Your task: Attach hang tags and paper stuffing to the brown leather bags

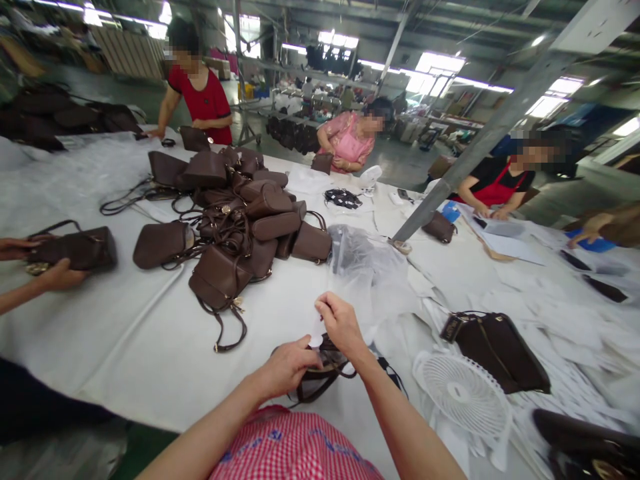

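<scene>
In the head view a brown bag [320, 387] with straps sits at the table's near edge, in front of the checked apron. My left hand [287, 365] is closed at its opening, with fingertips at a small white tag [317, 333]. Above the bag, my right hand [341, 321] is raised in a pinch beside the upper part of the tag; what lies between its fingertips is too small to make out. Part of the bag is hidden under my hands.
A heap of brown bags [225, 220] lies left of centre, beside clear plastic [370, 267]. A white fan [463, 393] and a dark bag [503, 350] are at right. A slanting pole [435, 200] rises beyond. Another person's hands hold a bag [90, 250] at left; several people stand around.
</scene>
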Tool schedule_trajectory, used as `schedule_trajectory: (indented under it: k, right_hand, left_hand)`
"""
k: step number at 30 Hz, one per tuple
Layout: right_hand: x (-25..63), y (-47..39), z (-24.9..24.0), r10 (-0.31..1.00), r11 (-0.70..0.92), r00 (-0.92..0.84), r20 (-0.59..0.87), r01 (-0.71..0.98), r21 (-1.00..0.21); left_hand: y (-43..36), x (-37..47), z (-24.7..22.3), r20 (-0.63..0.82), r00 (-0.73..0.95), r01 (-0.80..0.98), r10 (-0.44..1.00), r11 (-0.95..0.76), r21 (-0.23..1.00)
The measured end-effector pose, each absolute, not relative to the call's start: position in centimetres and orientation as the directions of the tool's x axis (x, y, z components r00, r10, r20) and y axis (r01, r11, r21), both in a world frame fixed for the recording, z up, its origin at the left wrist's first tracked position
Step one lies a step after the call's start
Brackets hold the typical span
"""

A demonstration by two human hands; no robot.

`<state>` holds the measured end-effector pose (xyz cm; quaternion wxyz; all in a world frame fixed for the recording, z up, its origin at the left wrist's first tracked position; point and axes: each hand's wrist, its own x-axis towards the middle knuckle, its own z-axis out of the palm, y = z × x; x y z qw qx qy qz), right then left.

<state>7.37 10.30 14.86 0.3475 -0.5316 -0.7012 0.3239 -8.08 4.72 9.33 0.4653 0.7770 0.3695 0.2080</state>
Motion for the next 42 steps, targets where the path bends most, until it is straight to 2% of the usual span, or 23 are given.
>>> schedule_trajectory:
  k: [3,5,6,7,9,11,13,16,18,20,22,24,25,28,30,32,36,39,42]
  right_hand:
    - [8.2,10.4,14.8,0.980,0.200,-0.110,0.168,0.514,-0.834]
    - [9.4,9.8,15.0,0.967,0.226,-0.027,0.252,0.536,-0.813]
    - [10.2,9.1,15.0,0.968,0.219,-0.018,0.248,0.540,-0.813]
    - [10.9,8.3,14.9,0.982,0.183,-0.052,0.184,0.528,-0.829]
    - [11.8,6.2,14.1,0.969,0.046,-0.233,-0.077,0.480,-0.876]
    - [11.4,3.9,12.5,0.864,-0.071,-0.423,-0.273,0.434,-0.898]
    - [10.0,1.8,10.5,0.823,-0.099,-0.496,-0.279,0.358,-0.928]
    - [7.0,0.1,8.4,0.822,-0.086,-0.547,-0.158,0.155,-0.984]
    - [6.0,-0.3,7.8,0.820,-0.161,-0.556,-0.135,0.001,-0.987]
    - [6.4,-0.2,7.8,0.767,-0.295,-0.608,-0.207,-0.047,-0.954]
    - [8.4,0.2,8.3,0.699,-0.312,-0.650,-0.297,0.096,-0.945]
    - [11.5,1.0,9.2,0.737,-0.155,-0.591,-0.329,0.325,-0.933]
    - [13.1,1.6,9.8,0.803,-0.073,-0.514,-0.302,0.418,-0.905]
    - [17.4,3.7,11.3,0.930,0.010,-0.312,-0.193,0.547,-0.837]
    - [18.9,5.0,11.8,0.947,0.103,-0.299,-0.114,0.619,-0.778]
    - [19.3,5.8,11.9,0.939,0.225,-0.340,-0.040,0.701,-0.677]
    - [17.9,6.2,11.4,0.923,0.373,-0.364,0.120,0.780,-0.502]
    - [16.7,6.3,10.9,0.852,0.517,-0.488,0.191,0.723,-0.458]
    - [16.1,7.1,10.4,0.814,0.564,-0.570,0.117,0.724,-0.398]
  left_hand:
    - [5.4,-9.0,8.7,0.004,0.656,0.242,0.755,-0.215,0.946]
    - [5.8,-9.5,8.5,-0.018,0.547,0.165,0.837,-0.087,0.982]
    - [6.0,-9.7,8.5,-0.033,0.475,0.132,0.879,-0.034,0.991]
    - [6.1,-9.7,8.5,-0.045,0.408,0.100,0.912,0.005,0.995]
    - [6.2,-9.8,8.5,-0.064,0.316,0.035,0.947,0.056,0.998]
    - [6.1,-9.6,8.4,-0.083,0.269,-0.061,0.959,0.103,0.993]
    - [6.0,-9.4,8.2,-0.101,0.243,-0.177,0.965,0.146,0.973]
    - [6.0,-9.2,8.1,-0.114,0.204,-0.320,0.972,0.176,0.931]
    - [6.2,-9.4,8.1,-0.115,0.180,-0.379,0.977,0.177,0.908]
    - [6.4,-9.9,8.2,-0.118,0.173,-0.401,0.978,0.179,0.898]
    - [6.6,-10.8,8.3,-0.119,0.185,-0.363,0.975,0.181,0.914]
    - [6.7,-11.8,8.4,-0.124,0.198,-0.250,0.972,0.172,0.953]
    - [6.7,-12.3,8.5,-0.122,0.197,-0.165,0.973,0.156,0.974]
    - [6.6,-12.8,9.1,-0.083,0.191,0.150,0.978,0.054,0.987]
    - [6.4,-12.3,9.7,-0.060,0.222,0.325,0.973,-0.016,0.945]
    - [6.4,-11.5,10.3,-0.066,0.318,0.428,0.946,-0.081,0.900]
    - [6.7,-9.8,10.8,-0.119,0.512,0.510,0.851,-0.190,0.839]
    - [7.4,-9.2,10.7,-0.156,0.478,0.521,0.864,-0.136,0.843]
    - [8.3,-8.8,10.6,-0.145,0.393,0.415,0.908,-0.035,0.909]
